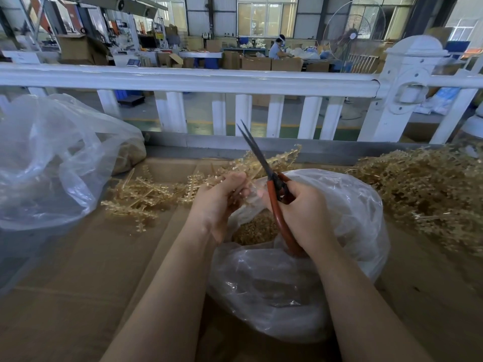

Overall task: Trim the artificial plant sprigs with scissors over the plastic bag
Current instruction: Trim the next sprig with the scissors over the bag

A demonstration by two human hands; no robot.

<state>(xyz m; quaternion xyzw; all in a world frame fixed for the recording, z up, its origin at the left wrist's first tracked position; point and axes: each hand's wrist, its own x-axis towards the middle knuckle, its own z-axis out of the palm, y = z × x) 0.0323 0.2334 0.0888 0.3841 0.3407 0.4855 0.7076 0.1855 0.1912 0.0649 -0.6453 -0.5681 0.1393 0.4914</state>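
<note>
My left hand (222,202) grips a tan artificial plant sprig (271,160) whose fronds fan up and to the right. My right hand (300,212) holds red-handled scissors (264,165), fingers curled round the handles. The dark blades point up and away and are slightly parted at the tips, crossing in front of the sprig. Both hands hover over a clear plastic bag (339,270), which holds tan cut pieces (254,231) visible through its opening between my wrists.
Loose sprigs (141,197) lie on the cardboard surface (78,283) to the left. A big heap of sprigs (423,194) fills the right side. Another clear bag (52,163) sits at far left. A white railing (198,82) runs behind the table.
</note>
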